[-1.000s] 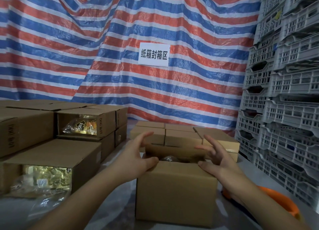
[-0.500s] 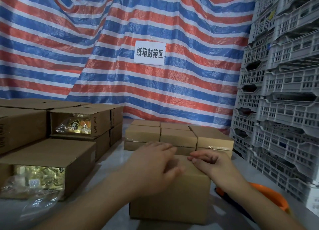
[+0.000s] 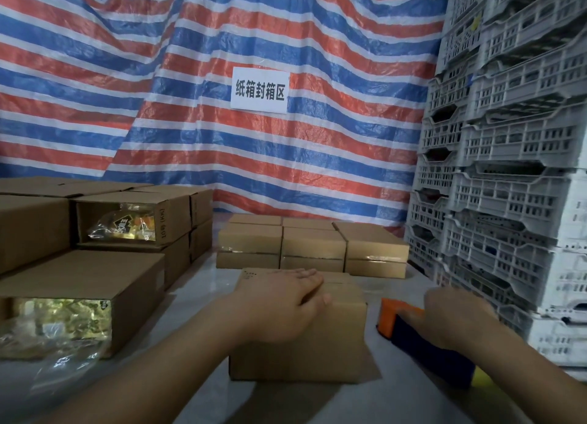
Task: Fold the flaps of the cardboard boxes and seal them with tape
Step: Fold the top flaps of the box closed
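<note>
- Striped tarp (image 3: pixel 190 121) bkgd, box (image 3: pixel 333 338) on table ctr.
- I've left hand (image 3: pixel 279 309) flat on box flaps, pinning them shut for taping.
- Right hand (image 3: pixel 457 318) rt of box, on tape dispenser (image 3: pixel 400 320); grip unclear.

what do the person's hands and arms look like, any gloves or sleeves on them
Both are bare. The left hand and right hand wear no gloves, and no rings, watch or wristband show. Both forearms are uncovered right down to the bottom edge of the picture, so no sleeve is in view.
</note>
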`<state>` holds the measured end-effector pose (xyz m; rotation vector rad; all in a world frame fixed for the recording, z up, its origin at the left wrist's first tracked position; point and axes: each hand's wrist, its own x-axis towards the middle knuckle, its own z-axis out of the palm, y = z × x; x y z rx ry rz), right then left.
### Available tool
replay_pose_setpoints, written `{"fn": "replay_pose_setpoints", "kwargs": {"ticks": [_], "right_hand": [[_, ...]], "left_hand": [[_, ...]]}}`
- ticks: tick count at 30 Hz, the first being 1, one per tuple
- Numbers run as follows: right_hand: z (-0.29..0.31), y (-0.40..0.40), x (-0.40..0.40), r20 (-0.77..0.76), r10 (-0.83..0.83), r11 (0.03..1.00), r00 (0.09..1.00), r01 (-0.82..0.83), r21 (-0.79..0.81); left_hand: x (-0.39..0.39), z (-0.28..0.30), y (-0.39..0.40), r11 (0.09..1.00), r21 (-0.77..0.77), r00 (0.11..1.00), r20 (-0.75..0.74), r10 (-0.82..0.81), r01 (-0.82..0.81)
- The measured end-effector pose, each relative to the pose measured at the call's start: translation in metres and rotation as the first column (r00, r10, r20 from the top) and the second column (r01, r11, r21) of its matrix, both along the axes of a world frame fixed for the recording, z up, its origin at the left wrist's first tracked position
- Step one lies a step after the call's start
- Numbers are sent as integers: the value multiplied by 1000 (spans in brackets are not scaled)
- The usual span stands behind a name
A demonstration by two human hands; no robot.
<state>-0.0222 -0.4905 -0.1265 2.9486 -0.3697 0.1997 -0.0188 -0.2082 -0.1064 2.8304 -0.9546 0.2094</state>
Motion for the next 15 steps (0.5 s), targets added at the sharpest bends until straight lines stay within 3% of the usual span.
{"fn": "replay_pose_setpoints", "kwargs": {"ticks": [3,7,9,13,15], "right_hand": [[-24,-12,-3,-44,-25,994,999,29,108],[-40,-12,-2,83,1,992,997,-11,128],[-30,-14,4,156,23,972,987,-59,228],[27,-12,15,412,5,817,911,-241,524],[63,-1,17,514,-34,680,857,-357,641]], "left_hand": [[1,1,1,1000,1,1000,-21,1,-1],[4,2,3,998,-69,996,-89,-6,0],[7,5,4,990,-135,984,-180,10,-35],[15,14,11,934,-349,937,-346,-52,-77],[18,18,19,869,-484,893,-429,-133,-104]]}}
